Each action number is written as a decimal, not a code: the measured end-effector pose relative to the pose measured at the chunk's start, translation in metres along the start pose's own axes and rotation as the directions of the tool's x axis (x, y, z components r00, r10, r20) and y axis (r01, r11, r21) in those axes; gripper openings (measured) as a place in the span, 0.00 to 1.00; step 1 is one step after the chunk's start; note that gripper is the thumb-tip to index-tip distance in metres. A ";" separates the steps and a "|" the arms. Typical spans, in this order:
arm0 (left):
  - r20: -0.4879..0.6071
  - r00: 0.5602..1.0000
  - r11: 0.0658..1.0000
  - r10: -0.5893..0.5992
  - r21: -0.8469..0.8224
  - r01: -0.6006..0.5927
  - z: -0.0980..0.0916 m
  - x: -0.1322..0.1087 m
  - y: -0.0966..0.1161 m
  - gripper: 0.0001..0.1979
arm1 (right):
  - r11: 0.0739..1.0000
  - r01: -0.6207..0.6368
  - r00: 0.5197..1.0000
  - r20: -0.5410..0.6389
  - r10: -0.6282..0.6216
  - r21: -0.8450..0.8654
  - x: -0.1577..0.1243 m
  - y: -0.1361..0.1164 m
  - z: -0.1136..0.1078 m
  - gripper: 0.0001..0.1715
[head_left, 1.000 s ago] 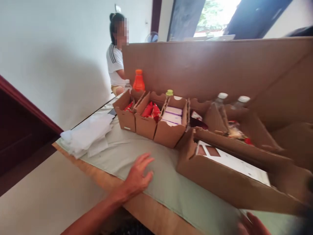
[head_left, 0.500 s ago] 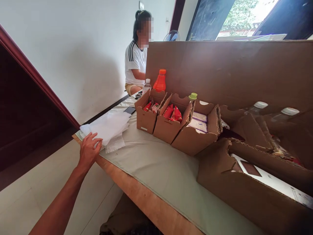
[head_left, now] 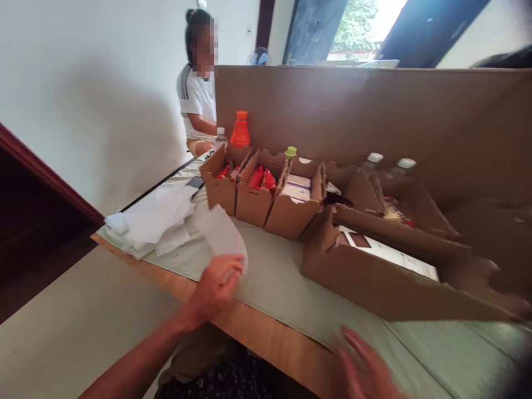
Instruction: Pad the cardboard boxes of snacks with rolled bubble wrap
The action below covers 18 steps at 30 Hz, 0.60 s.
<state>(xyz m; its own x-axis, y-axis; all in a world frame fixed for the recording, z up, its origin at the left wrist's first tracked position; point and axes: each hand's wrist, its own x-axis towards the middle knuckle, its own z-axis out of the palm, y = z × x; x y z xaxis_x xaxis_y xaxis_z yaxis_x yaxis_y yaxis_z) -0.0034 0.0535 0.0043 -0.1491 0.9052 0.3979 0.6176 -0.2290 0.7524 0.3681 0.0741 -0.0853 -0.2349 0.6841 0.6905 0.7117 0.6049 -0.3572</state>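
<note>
My left hand point(head_left: 218, 282) is closed on the edge of a thin, translucent white plastic bag point(head_left: 224, 235), lifted over the front of the table. To its left, a loose pile of similar bags point(head_left: 153, 219) lies spread on the green tabletop cloth point(head_left: 270, 266). My right hand point(head_left: 366, 363), blurred by motion, is low at the table's front edge with fingers apart and nothing in it. Beyond it stands a long cardboard box point(head_left: 374, 282) holding a white pack point(head_left: 390, 255).
Cardboard bins line the table, among them one with red packets point(head_left: 262, 178) and one with white packs point(head_left: 297, 187). Bottles, including an orange one point(head_left: 240, 130), stand behind. A tall cardboard panel point(head_left: 332, 105) borders the back. A person point(head_left: 199, 100) sits at the far left end.
My left hand has moved right from the pile, pulling a bag along with it. My right hand has come into view at the lower right. The view has swung to the right.
</note>
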 end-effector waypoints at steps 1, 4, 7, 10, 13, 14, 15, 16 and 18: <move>0.097 0.995 0.999 0.033 -0.028 -0.030 0.024 -0.010 0.012 0.09 | 0.998 0.059 0.997 0.055 -0.060 0.013 0.001 -0.021 0.005 0.19; 0.300 0.948 0.990 0.109 -0.118 -0.076 0.076 -0.043 0.038 0.10 | 0.991 0.120 0.970 0.207 -0.131 0.062 0.011 -0.065 0.018 0.29; 0.360 0.923 0.985 0.134 -0.154 -0.083 0.087 -0.066 0.048 0.09 | 0.990 0.104 0.933 0.336 -0.131 0.097 0.016 -0.079 0.022 0.32; 0.344 0.925 0.986 0.164 -0.090 -0.141 0.069 -0.077 0.041 0.20 | 0.986 0.055 0.940 0.324 -0.105 0.160 0.014 -0.082 0.022 0.24; 0.285 0.942 0.982 0.176 0.015 -0.188 0.050 -0.081 0.027 0.28 | 0.975 -0.059 0.964 0.265 0.000 0.216 0.015 -0.088 0.024 0.14; 0.265 0.951 0.984 0.159 0.033 -0.173 0.048 -0.081 0.022 0.24 | 0.969 -0.111 0.961 0.272 0.048 0.222 0.016 -0.090 0.026 0.11; 0.246 0.960 0.988 0.131 0.042 -0.146 0.047 -0.080 0.018 0.19 | 0.963 -0.159 0.953 0.289 0.091 0.219 0.018 -0.092 0.027 0.11; 0.228 0.968 0.992 0.101 0.049 -0.115 0.048 -0.078 0.014 0.15 | 0.958 -0.195 0.944 0.306 0.125 0.210 0.019 -0.094 0.028 0.11; 0.198 0.979 0.994 0.055 0.087 -0.073 0.054 -0.072 0.009 0.11 | 0.960 -0.214 0.942 0.299 0.154 0.181 0.020 -0.095 0.030 0.11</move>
<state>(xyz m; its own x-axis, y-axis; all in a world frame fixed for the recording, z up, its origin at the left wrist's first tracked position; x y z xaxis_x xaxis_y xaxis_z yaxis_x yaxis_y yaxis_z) 0.0545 0.0053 -0.0463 0.0409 0.9444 0.3263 0.6917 -0.2625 0.6728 0.2764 0.0427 -0.0560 -0.3097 0.8590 0.4078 0.6137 0.5082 -0.6043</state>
